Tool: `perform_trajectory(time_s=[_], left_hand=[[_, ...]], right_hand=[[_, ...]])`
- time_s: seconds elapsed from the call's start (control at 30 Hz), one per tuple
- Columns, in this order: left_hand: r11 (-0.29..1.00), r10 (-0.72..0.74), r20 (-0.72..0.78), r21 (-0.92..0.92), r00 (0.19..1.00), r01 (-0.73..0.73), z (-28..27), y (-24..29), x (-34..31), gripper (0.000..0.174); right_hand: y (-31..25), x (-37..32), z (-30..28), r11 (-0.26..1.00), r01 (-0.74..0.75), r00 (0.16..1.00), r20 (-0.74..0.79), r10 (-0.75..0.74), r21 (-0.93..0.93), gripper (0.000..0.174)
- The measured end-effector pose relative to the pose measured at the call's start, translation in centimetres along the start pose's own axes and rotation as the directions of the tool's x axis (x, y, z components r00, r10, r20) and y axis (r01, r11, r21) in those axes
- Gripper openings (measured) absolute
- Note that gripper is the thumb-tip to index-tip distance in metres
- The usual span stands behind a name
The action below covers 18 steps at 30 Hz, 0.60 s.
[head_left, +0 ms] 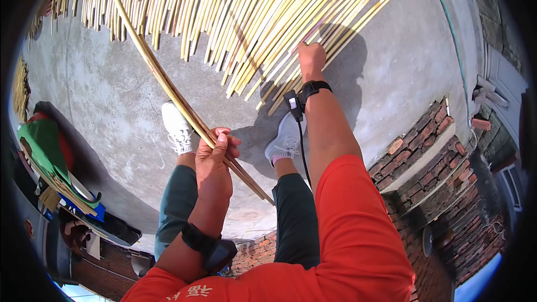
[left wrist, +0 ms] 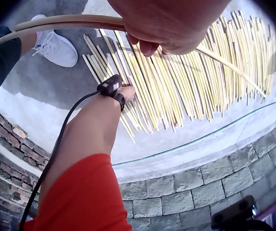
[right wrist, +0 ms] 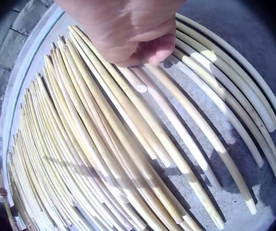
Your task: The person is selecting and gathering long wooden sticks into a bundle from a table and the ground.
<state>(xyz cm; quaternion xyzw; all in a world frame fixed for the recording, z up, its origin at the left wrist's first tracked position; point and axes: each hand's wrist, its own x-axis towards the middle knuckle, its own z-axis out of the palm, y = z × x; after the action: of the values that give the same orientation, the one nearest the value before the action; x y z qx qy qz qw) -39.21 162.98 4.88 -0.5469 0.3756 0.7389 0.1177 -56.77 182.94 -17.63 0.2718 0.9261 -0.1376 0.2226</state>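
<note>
Many pale yellow sticks [head_left: 251, 17] lie side by side on the concrete floor, also filling much of the right wrist view [right wrist: 94, 144]. The left hand [head_left: 215, 162] grips a small bundle of long sticks [head_left: 162, 78], thumb on top, held slantwise above the floor; the left wrist view shows this hand [left wrist: 171, 24] from behind. At the right end of the row, the right hand [head_left: 311, 59] has its fingers curled round one or more sticks; in the right wrist view this hand [right wrist: 128, 33] hides the part it grips.
White shoes [head_left: 178, 126] stand on the floor below the row. A green and red cloth [head_left: 47, 145] and a blue item [head_left: 98, 211] are at the left. Brick walls [head_left: 425, 162] rise at the right. A thin green hose [head_left: 447, 17] runs along the floor's edge.
</note>
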Motion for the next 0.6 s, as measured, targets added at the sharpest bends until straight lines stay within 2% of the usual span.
perform_trajectory(time_s=[0.03,0.1,0.13,0.17,0.23,0.3,0.33,0.37,0.4,0.43,0.5,0.53,0.57,0.6], left_hand=[[1.0,0.001,-0.008,-0.005,1.0,-0.001,-0.1,0.4,-0.2,0.011],[1.0,-0.005,-0.024,-0.026,1.0,0.004,0.1,0.6,0.1,0.011],[0.999,-0.007,-0.028,-0.033,1.0,0.006,-0.2,0.8,0.0,0.011],[1.0,0.003,-0.007,-0.023,1.0,-0.003,-0.4,0.8,0.2,0.011],[1.0,0.01,0.014,-0.018,1.0,-0.01,-0.4,1.1,0.3,0.012],[0.995,0.044,-0.059,0.096,0.997,-0.039,0.0,1.8,0.2,0.012],[0.992,0.072,-0.074,0.112,0.995,-0.064,0.2,2.0,0.3,0.013],[0.986,0.112,-0.09,0.136,0.99,-0.099,0.2,2.2,0.5,0.014],[0.981,0.108,-0.077,0.167,0.991,-0.094,-0.1,2.1,0.6,0.017],[0.982,0.095,-0.064,0.168,0.993,-0.083,0.1,2.3,0.6,0.017],[0.998,0.058,0.076,-0.04,0.995,-0.055,0.6,2.6,0.5,0.018],[0.998,0.055,0.029,-0.044,0.998,-0.053,1.0,2.7,0.4,0.017],[0.998,0.051,0.032,-0.041,0.998,-0.049,0.6,2.7,0.6,0.017],[0.996,0.087,0.045,-0.03,0.995,-0.086,-0.1,2.9,0.9,0.015]], right_hand=[[-0.5,-0.4,0.0,0.999,-0.036,0.996,-0.081,0.037,0.013,0.029],[-0.1,-0.3,0.4,0.998,-0.067,0.991,-0.114,0.067,0.003,0.026],[-0.2,-1.1,0.0,0.918,-0.048,0.992,-0.092,0.092,0.395,0.024],[-0.2,-1.5,-0.5,0.69,-0.027,0.992,-0.064,0.106,0.723,0.023],[-1.1,-2.4,-1.7,0.698,-0.059,0.995,-0.019,0.103,0.714,0.019],[-1.6,-4.7,-2.3,0.631,0.13,0.972,0.027,-0.233,0.765,0.011],[-3.4,-8.8,-4.6,0.584,0.106,0.884,0.193,-0.426,0.804,0.008],[-5.6,-12.1,-6.3,0.533,0.059,0.729,0.329,-0.601,0.844,0.006],[-5.8,-12.1,-6.2,0.557,0.055,0.735,0.344,-0.584,0.829,0.005],[-7.6,-17.3,-6.7,0.363,0.088,0.565,0.253,-0.785,0.928,0.007],[-10.0,-21.2,-7.0,0.184,0.403,0.449,-0.019,-0.893,0.896,0.008],[-10.8,-20.9,-7.8,0.184,0.403,0.45,-0.019,-0.893,0.896,0.008],[-11.4,-20.3,-8.4,0.356,0.23,0.402,0.244,-0.883,0.906,0.008],[-11.4,-19.9,-8.6,0.525,0.06,0.311,0.484,-0.818,0.849,0.009]])
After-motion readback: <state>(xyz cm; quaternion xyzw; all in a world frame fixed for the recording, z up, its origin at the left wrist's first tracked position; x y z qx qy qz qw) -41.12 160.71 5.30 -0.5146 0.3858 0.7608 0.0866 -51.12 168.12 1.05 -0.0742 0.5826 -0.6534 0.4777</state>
